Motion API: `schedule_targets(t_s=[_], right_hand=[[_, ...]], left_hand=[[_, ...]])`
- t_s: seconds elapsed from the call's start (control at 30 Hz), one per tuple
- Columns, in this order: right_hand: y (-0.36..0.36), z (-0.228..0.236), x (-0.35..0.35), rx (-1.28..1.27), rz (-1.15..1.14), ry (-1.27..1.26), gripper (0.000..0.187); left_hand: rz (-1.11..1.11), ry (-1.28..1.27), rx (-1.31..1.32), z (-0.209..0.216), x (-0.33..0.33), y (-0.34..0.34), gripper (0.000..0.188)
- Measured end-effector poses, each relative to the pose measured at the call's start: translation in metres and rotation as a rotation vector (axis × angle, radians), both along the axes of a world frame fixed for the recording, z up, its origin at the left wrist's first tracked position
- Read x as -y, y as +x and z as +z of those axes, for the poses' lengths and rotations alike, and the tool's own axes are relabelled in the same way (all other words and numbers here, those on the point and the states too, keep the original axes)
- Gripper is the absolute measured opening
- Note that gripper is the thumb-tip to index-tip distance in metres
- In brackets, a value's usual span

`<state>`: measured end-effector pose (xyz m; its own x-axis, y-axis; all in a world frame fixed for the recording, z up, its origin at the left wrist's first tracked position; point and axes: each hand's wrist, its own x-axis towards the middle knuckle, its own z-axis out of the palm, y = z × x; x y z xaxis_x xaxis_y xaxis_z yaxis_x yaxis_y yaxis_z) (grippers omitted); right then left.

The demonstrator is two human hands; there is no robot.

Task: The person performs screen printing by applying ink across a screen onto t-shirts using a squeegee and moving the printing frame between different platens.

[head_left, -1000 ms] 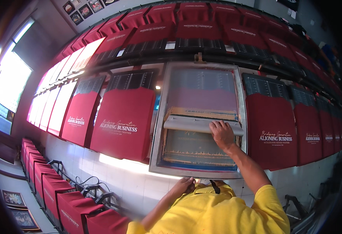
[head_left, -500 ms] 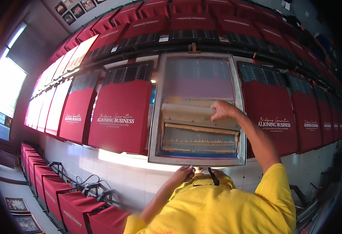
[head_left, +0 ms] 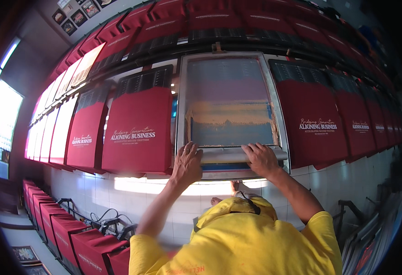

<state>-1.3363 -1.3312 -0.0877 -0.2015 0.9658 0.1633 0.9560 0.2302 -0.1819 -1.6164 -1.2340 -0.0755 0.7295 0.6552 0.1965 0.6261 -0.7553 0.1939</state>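
A screen printing frame (head_left: 278, 121) with metal sides lies over one of the boards in front of me. Across its near end rests a wide pale squeegee (head_left: 224, 155). My left hand (head_left: 188, 164) is closed round the squeegee's left end, beside the frame's left edge. On the right part of the same squeegee, my right hand (head_left: 261, 159) grips with its fingers over the top. Tan ink smears (head_left: 230, 111) cross the middle of the mesh. Through the mesh above them the covered board shows faintly.
Dark red printed shirts (head_left: 136, 123) on boards stand in rows left, right (head_left: 311, 119) and behind. A dark rail (head_left: 164, 51) runs behind the frame. Lower left, more red-covered boards (head_left: 59, 224) line the tiled floor, with cables (head_left: 107, 220) nearby. Flat panels (head_left: 375, 238) lean at lower right.
The squeegee has come from mid-screen to the frame's near end. My left hand has left the frame's front edge and joined my right hand on the squeegee. The view has shifted slightly.
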Motion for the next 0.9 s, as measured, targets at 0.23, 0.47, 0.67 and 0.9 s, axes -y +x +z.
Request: schedule_targets(t_s=[0.23, 0.47, 0.67, 0.9], right_hand=[[0.051, -0.011, 0.041, 0.092, -0.178, 0.064, 0.024], [0.047, -0.002, 0.045, -0.057, -0.218, 0.036, 0.022], [0.037, -0.013, 0.061, 0.002, -0.138, 0.116, 0.018], [0.063, -0.032, -0.004, 0.020, -0.192, 0.106, 0.018]], left_hand=[[0.038, -0.068, 0.031, -0.039, -0.005, 0.002, 0.033], [0.068, -0.179, 0.034, -0.022, -0.005, 0.000, 0.031], [0.015, -0.007, 0.043, -0.048, 0.020, -0.021, 0.043], [-0.009, -0.018, 0.046, -0.058, -0.057, 0.004, 0.037]])
